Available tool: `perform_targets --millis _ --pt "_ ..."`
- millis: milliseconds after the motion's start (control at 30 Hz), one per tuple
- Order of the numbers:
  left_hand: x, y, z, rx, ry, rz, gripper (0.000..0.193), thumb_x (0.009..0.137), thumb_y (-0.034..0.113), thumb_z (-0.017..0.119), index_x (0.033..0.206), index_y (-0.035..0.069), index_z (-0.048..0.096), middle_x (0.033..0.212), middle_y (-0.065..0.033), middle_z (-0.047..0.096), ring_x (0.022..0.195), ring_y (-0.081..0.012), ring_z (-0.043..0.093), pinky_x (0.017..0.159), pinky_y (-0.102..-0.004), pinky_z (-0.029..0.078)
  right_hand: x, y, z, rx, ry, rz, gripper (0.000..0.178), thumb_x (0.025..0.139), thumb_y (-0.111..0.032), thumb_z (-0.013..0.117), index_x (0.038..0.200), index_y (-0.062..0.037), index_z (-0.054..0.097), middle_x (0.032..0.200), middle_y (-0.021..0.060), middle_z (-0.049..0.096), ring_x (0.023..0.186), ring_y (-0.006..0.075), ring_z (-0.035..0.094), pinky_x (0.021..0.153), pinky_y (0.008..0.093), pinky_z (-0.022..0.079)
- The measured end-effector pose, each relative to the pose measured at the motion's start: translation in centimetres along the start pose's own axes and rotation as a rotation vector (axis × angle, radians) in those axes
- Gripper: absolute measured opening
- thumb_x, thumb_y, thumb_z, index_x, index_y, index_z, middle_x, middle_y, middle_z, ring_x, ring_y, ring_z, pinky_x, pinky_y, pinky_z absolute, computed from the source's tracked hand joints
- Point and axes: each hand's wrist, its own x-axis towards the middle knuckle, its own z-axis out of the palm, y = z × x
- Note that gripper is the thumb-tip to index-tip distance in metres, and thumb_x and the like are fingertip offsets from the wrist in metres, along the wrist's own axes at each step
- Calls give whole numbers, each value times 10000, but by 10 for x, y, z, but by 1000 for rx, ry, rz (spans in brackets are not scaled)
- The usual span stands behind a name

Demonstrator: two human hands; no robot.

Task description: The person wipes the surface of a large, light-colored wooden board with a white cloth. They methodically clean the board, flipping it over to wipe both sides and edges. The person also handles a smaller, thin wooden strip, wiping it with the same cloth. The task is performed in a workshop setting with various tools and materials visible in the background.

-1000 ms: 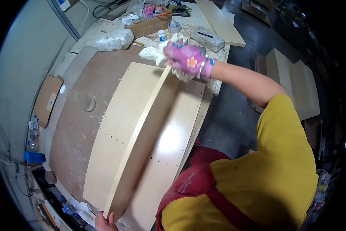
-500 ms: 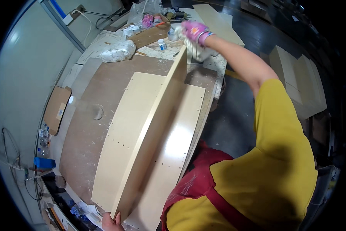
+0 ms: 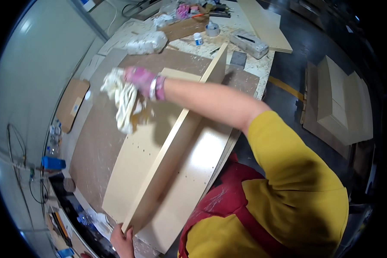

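Observation:
My right hand (image 3: pixel 141 81), in a pink patterned glove, is closed on a crumpled white rag (image 3: pixel 123 101). It holds the rag over the left part of a pale wooden panel (image 3: pixel 137 161) that lies flat and has rows of small holes. A long narrow board (image 3: pixel 167 144) stands on edge along that panel, running from near left to far right. At its near end my left hand (image 3: pixel 122 241), bare, grips the board with thumb and fingers. My right forearm crosses above the board. The rag hides part of the panel's far left side.
A brown worktable (image 3: pixel 92 142) lies beneath the panel. Farther back are a plastic-wrapped bundle (image 3: pixel 147 43), a small white bottle (image 3: pixel 197 39), a tape roll (image 3: pixel 212 29) and a wrapped grey block (image 3: pixel 249 44). Stacked panels (image 3: pixel 344 103) stand at right; a blue box (image 3: pixel 53 163) sits at left.
My right hand has swung the rag from the table's far end leftward and nearer, over the flat panel. The wrapped grey block now shows. My left hand keeps its grip on the board.

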Motion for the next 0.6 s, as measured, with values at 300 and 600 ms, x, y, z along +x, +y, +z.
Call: perform_targets --millis 300,600 --pt "140 23 -42 -492 -265 121 218 830 123 529 991 -8 594 822 -40 615 749 -114 546 725 -234 439 6 17 -18 323 -114 64 255 909 -149 367 1067 -32 530 978 138 619 850 249 632 749 389 531" --pt "413 43 58 -803 125 -146 751 760 311 678 1350 78 275 1236 -103 459 999 -195 511 751 -302 434 -4 -8 -5 721 -88 312 232 904 -164 380 1041 -71 542 980 108 613 866 230 620 771 377 519"
